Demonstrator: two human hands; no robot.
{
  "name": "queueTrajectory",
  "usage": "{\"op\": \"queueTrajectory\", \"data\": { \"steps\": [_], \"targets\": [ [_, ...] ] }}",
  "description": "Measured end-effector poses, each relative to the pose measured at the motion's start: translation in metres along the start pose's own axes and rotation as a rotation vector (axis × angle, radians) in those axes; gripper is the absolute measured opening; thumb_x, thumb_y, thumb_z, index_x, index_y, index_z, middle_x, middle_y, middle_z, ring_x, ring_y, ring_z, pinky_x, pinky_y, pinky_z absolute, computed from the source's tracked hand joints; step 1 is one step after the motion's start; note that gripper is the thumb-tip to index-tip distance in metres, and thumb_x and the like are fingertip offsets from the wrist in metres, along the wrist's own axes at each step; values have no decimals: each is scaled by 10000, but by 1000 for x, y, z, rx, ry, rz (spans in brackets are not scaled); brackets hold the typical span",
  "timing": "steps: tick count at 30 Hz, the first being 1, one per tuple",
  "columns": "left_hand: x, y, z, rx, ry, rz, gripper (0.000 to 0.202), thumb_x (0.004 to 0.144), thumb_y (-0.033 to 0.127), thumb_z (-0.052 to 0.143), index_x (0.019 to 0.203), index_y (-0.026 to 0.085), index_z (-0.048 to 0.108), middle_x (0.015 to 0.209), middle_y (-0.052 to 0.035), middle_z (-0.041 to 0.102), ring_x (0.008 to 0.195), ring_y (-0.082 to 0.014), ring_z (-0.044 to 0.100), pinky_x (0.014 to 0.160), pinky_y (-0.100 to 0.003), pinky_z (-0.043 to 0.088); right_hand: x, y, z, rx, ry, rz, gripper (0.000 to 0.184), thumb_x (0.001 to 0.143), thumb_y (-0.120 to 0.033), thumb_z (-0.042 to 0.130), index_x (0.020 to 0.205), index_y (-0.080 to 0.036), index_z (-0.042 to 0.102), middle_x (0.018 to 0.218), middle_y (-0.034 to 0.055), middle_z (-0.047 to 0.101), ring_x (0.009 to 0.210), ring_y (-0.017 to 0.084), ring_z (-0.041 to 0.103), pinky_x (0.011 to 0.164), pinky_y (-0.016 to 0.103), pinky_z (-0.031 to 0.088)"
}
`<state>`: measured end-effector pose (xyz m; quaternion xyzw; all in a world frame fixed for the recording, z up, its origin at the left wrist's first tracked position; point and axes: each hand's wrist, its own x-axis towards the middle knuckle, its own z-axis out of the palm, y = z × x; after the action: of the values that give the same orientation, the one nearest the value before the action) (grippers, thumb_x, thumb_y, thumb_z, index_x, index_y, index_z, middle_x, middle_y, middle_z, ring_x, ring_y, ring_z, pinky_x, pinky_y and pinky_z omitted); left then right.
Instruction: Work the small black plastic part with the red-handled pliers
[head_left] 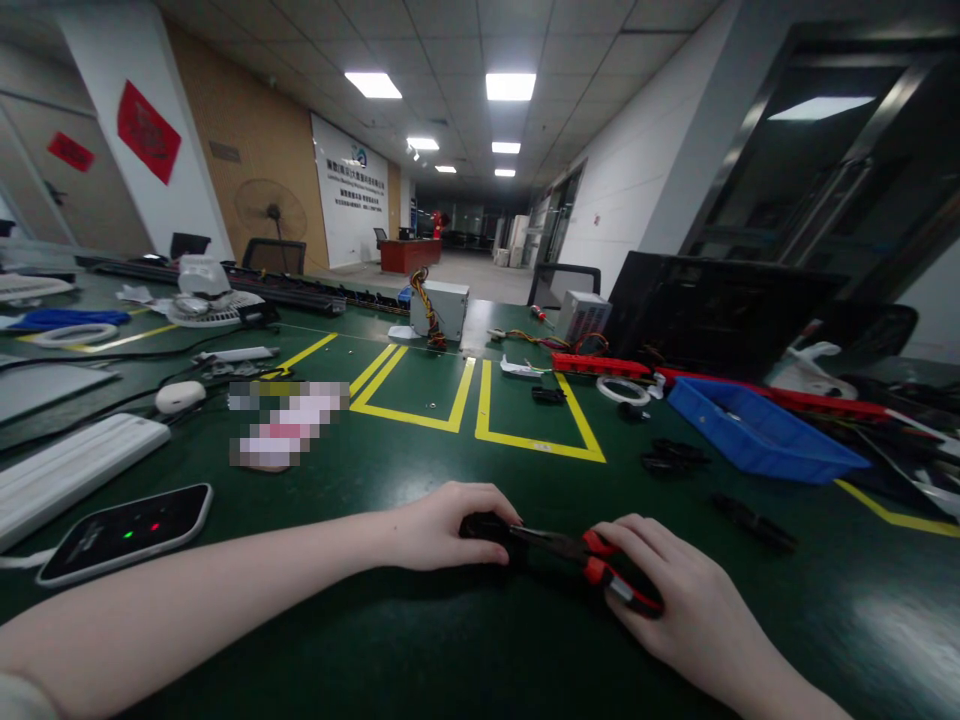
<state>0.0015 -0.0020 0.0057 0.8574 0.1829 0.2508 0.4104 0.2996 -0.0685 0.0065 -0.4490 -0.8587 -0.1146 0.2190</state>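
My left hand (442, 527) rests on the green table (420, 640) with its fingers curled round a small black part (484, 527). My right hand (679, 595) grips pliers with red and black handles (600, 562). The dark jaws of the pliers point left and meet the black part between the two hands. What the black part is cannot be made out.
A blue tray (757, 430), small black parts (671, 457) and a long red strip (750, 385) lie at the right. A white keyboard (67, 470), a dark device with lit dots (127, 530) and a white mouse (180, 396) lie at the left. Yellow tape boxes (480, 410) mark the middle; two power supply boxes (439, 310) stand behind.
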Motion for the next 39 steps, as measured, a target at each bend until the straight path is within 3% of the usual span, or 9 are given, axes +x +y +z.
{"op": "queueTrajectory", "data": {
  "steps": [3, 11, 29, 33, 39],
  "targets": [
    [0, 3, 0, 11, 21, 18, 392, 868, 185, 698, 1246, 173, 595, 1180, -89, 659, 1088, -210, 626, 951, -357, 483, 0, 1, 2, 28, -10, 18, 379, 747, -227, 605, 1125, -236, 618, 1037, 60, 690, 849, 193, 695, 714, 298, 598],
    [0, 1, -1, -33, 19, 100, 326, 866, 171, 699, 1188, 174, 644, 1222, -110, 653, 1122, -218, 623, 977, -368, 485, -1, 3, 5, 48, -34, 38, 375, 748, -250, 616, 1123, -253, 621, 1029, 51, 694, 843, 190, 697, 711, 297, 597],
    [-2, 5, -1, -22, 25, 30, 345, 892, 216, 675, 1228, 178, 609, 1209, -91, 659, 1111, -213, 627, 987, -374, 482, 0, -1, -3, -110, 184, -158, 361, 801, -340, 651, 1115, -165, 621, 983, 112, 696, 821, 218, 682, 698, 326, 579],
    [-2, 5, 0, -11, 33, 57, 351, 893, 214, 675, 1235, 169, 609, 1201, -99, 662, 1105, -212, 632, 983, -366, 489, 0, -1, -2, -148, 215, -182, 366, 817, -340, 641, 1127, -146, 614, 1037, 141, 678, 860, 229, 684, 715, 330, 582],
    [-2, 4, 1, 31, 77, 129, 374, 880, 229, 695, 1243, 188, 615, 1223, -115, 644, 1122, -220, 628, 984, -372, 500, -3, -1, -1, -64, 197, -146, 396, 814, -339, 655, 1174, -177, 617, 1031, 108, 675, 835, 197, 686, 706, 284, 579]
  ]
}}
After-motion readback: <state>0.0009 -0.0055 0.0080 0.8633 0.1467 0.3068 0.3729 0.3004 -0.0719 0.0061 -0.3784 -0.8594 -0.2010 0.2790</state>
